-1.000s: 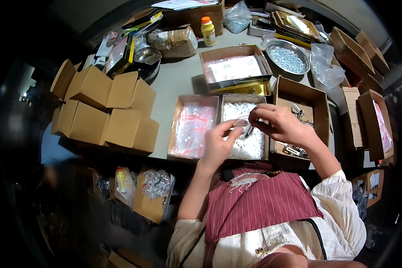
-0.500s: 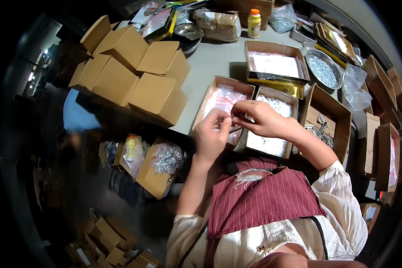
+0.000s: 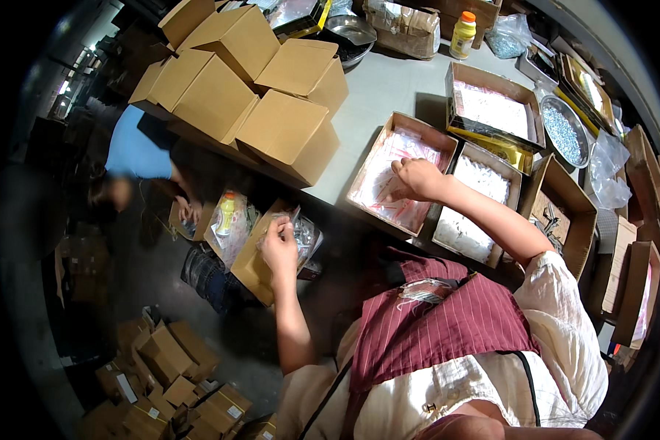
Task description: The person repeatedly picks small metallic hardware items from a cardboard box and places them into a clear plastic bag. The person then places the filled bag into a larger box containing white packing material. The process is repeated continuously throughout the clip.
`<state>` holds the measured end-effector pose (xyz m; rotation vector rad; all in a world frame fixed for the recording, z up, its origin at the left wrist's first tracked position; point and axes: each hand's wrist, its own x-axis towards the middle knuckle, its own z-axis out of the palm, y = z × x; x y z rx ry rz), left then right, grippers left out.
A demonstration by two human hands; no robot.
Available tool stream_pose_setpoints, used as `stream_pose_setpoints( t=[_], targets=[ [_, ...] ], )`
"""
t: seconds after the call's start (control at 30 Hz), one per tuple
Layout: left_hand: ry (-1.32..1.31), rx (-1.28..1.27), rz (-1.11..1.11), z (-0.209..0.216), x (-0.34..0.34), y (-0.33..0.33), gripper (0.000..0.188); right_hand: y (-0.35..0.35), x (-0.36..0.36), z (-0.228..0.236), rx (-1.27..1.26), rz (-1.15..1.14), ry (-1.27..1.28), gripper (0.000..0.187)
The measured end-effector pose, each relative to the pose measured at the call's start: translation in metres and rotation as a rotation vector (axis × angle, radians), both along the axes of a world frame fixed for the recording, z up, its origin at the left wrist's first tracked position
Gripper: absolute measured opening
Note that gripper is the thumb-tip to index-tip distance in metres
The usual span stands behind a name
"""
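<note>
While the right hand (image 3: 418, 178) is down in the bag box (image 3: 429, 133), which I'm using as landmark, the left hand (image 3: 279, 246) is well left of it, past the table edge.

Head view: clear bags with red strips (image 3: 409, 213) lie flat inside the bag box, directly under the right hand. Right fingers bent downward and bunched, tips among the bags; can't tell if they pinch one. Left fingers curled at the mouth of the lower carton (image 3: 253, 271), next to bagged metal parts (image 3: 308, 238). Can't tell whether they grip a bag or only touch it. That carton sits left of the bag box, nearer the person.

Just right of the bag box: white small parts (image 3: 484, 176) in their own box, right forearm crossing above. Farther right: a deeper box (image 3: 583, 209) with loose metal pieces (image 3: 550, 220). Beyond the bag box, off to its right: a box with a white sheet (image 3: 491, 110). Yellow bottle, orange cap (image 3: 463, 37), farther beyond. Left of the bag box: open-flapped brown cartons (image 3: 286, 136). Far left, a co-worker in blue (image 3: 139, 147) bends over another box.
</note>
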<state>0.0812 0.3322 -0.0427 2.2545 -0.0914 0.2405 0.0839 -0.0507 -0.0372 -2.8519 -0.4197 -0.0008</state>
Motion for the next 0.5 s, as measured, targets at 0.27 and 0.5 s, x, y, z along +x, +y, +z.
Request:
stream_pose_setpoints(
  t=[0.27, 0.5],
  targets=[
    [-0.063, -0.120, -0.247, 0.029, -0.002, -0.082, 0.013, -0.030, -0.001, 0.036, 0.575, -0.036, 0.197, 0.020],
    [-0.045, -0.253, -0.667, 0.094, -0.010, -0.193, 0.047, -0.044, -0.058, 0.099, 1.026, -0.337, 0.066, 0.025]
  ],
)
